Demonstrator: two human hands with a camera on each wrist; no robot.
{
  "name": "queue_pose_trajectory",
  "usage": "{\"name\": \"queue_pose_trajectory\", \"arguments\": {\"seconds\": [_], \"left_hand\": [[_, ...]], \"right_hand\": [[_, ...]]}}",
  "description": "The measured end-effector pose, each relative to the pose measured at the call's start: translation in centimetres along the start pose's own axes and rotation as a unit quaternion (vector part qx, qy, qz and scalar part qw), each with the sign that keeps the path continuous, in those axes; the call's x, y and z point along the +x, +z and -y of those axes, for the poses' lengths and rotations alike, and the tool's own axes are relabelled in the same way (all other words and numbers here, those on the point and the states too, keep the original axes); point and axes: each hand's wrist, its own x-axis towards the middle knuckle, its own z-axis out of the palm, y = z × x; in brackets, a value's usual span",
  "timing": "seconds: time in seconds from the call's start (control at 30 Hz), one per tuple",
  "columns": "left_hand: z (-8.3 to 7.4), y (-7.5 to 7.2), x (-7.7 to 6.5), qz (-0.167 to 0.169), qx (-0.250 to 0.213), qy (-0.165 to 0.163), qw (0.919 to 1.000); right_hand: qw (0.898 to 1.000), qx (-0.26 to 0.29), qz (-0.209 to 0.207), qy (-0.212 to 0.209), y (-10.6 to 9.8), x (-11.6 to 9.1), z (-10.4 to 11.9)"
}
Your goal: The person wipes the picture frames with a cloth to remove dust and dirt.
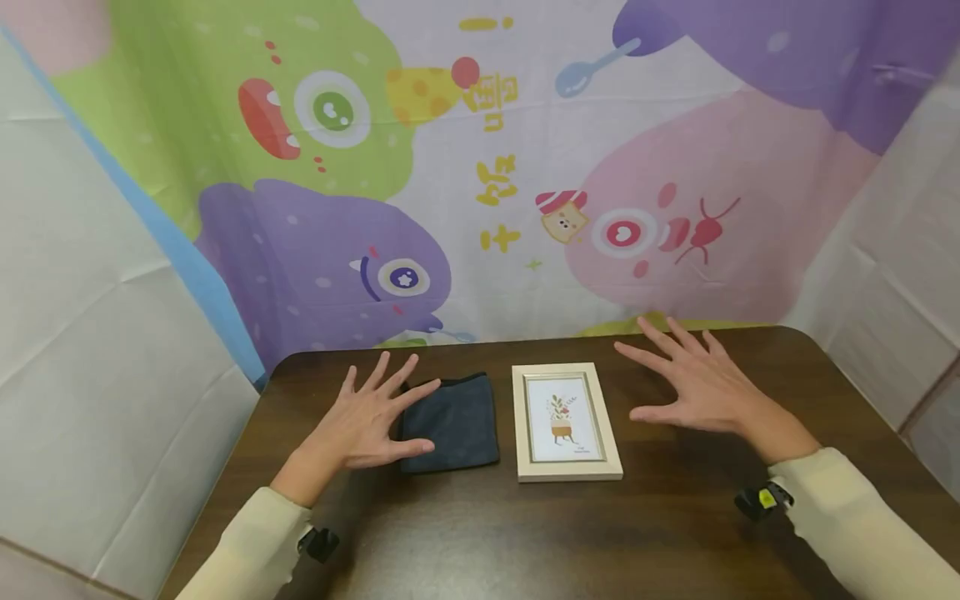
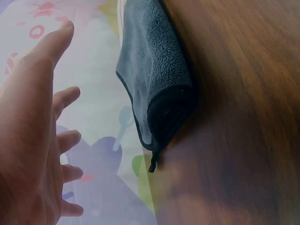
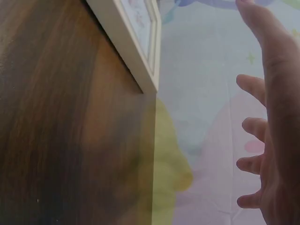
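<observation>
A dark grey-blue folded cloth (image 1: 453, 425) with black edging lies on the table, and its small hanging loop shows in the left wrist view, where the fuzzy cloth (image 2: 157, 51) is close up. My left hand (image 1: 367, 417) hovers over the cloth's left side with fingers spread, holding nothing. To the right of the cloth lies a cream picture frame (image 1: 568, 472) with a potted-plant print, face up. Beyond its right side my right hand (image 1: 697, 383) is held with fingers spread and nothing in it. In the right wrist view the picture frame (image 3: 136, 51) stays apart from the fingers.
Both items lie on a dark brown wooden table (image 1: 555, 542) with rounded back corners. A cartoon-printed curtain (image 1: 510, 292) hangs right behind the back edge. White panels (image 1: 90, 333) stand on the left and right sides.
</observation>
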Motion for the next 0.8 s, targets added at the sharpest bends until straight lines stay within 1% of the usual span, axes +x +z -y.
{"name": "queue_pose_trajectory", "arguments": {"seconds": [0.1, 0.2, 0.33, 0.43, 0.53, 0.6, 0.7, 0.8], "left_hand": [[0.0, 0.0, 0.0, 0.003, 0.000, -0.001, 1.0000], [-0.1, 0.1, 0.1, 0.006, 0.000, 0.001, 1.0000], [-0.2, 0.1, 0.2, 0.008, 0.000, 0.002, 1.0000], [-0.1, 0.2, 0.1, 0.007, 0.001, -0.001, 1.0000], [0.0, 0.3, 0.1, 0.009, 0.001, -0.004, 1.0000], [0.1, 0.3, 0.0, 0.010, 0.000, -0.004, 0.9999], [0.0, 0.4, 0.0, 0.012, -0.005, -0.004, 0.9999], [0.0, 0.5, 0.0, 0.013, -0.007, -0.004, 0.9999]], "right_hand": [[1.000, 0.029, -0.007, 0.000, -0.3, 0.2, -0.2], [0.996, 0.087, -0.025, -0.006, -0.6, 0.2, -0.3], [0.983, 0.173, -0.049, -0.018, -0.7, 0.3, -0.1], [0.974, 0.218, -0.057, -0.020, -0.5, 0.3, 0.1], [0.965, 0.252, -0.070, -0.029, -0.1, 0.3, 0.3], [0.958, 0.271, -0.083, -0.044, 0.4, 0.3, 0.4], [0.950, 0.287, -0.097, -0.073, 1.4, 0.2, 0.6], [0.945, 0.299, -0.098, -0.094, 2.3, 0.2, 0.8]]}}
